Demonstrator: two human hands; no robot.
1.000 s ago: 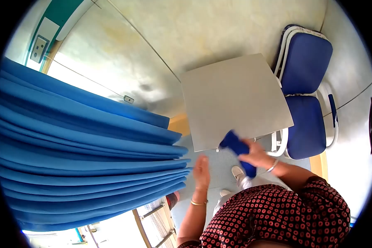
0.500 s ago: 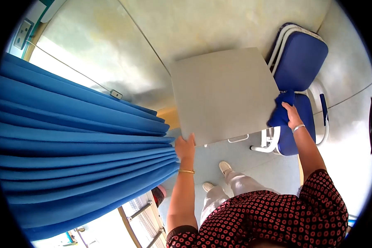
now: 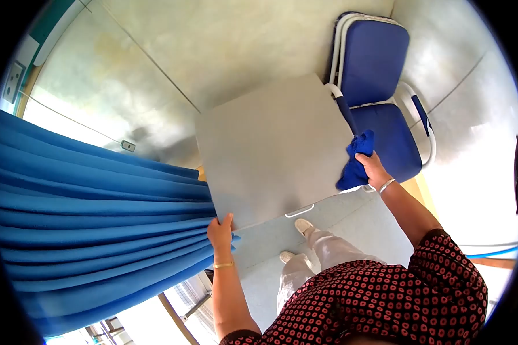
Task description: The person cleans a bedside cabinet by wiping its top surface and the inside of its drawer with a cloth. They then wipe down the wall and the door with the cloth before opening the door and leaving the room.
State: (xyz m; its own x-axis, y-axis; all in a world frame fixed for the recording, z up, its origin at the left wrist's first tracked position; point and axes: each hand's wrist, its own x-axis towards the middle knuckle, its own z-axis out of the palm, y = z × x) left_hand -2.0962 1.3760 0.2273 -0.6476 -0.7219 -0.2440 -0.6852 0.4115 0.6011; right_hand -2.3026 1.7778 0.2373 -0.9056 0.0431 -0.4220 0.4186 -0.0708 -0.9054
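A grey cabinet point(image 3: 270, 149) with a flat top fills the middle of the view, a white handle point(image 3: 300, 211) on its near side. My left hand point(image 3: 220, 232) grips the near left corner of the top, thumb above and the other fingers hidden under the edge. At the right edge, my right hand point(image 3: 373, 168) is closed around a blue cloth point(image 3: 354, 162), which lies against the cabinet's side. The fingers beneath the cloth are hidden.
Blue padded chairs point(image 3: 377, 57) with white frames stand stacked by the wall, right of the cabinet. A blue curtain point(image 3: 109, 230) hangs along the left. A small socket box point(image 3: 128, 146) sits on the wall. My shoes point(image 3: 304, 226) show on the floor.
The cabinet has shifted nearer to me and turned slightly, with both hands staying on it. More of the chair beside it shows. The view has swung to the right.
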